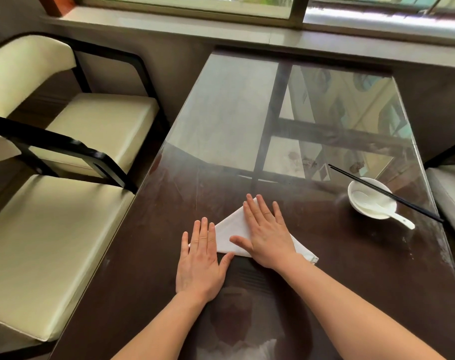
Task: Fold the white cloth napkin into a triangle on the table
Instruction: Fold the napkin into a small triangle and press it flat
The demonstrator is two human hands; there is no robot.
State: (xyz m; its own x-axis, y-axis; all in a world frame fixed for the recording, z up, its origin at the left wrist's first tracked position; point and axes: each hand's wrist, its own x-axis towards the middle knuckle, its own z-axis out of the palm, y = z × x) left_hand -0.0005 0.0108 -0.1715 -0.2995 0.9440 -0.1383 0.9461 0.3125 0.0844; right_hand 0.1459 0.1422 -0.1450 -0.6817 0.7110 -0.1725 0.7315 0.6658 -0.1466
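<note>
**A:** Start me at the left. What's out past the hands on that side?

**B:** I see two cream-cushioned chairs (73, 203) with black frames, pulled up along the left edge of the worktop (169, 255). The worktop is dark and glossy with a glass sheet over it, and window reflections show in the far half.

**A:** And the left hand?

**B:** My left hand (201, 258) lies flat, palm down, fingers spread and straight, gripping nothing. Its fingertips rest on the left corner of the white cloth napkin (231, 235); the palm sits on bare worktop nearer to me.

**A:** Where's the napkin exactly?

**B:** Between and under the two hands, lying flat on the worktop. It already reads as a triangle: the long edge runs nearest me, the apex points away, under the right fingers. One corner pokes out just right of my right wrist.

**A:** Right hand?

**B:** The right hand (266, 235) is also flat and open, palm pressed on the middle of the cloth, thumb stretched left toward the other hand. It covers most of the napkin's right half.

**A:** Anything further right?

**B:** Well apart from the right hand, a white bowl (361, 189) holds a white spoon (387, 210), handle sticking out toward me. Black chopsticks (384, 193) lie across the rim.
</note>
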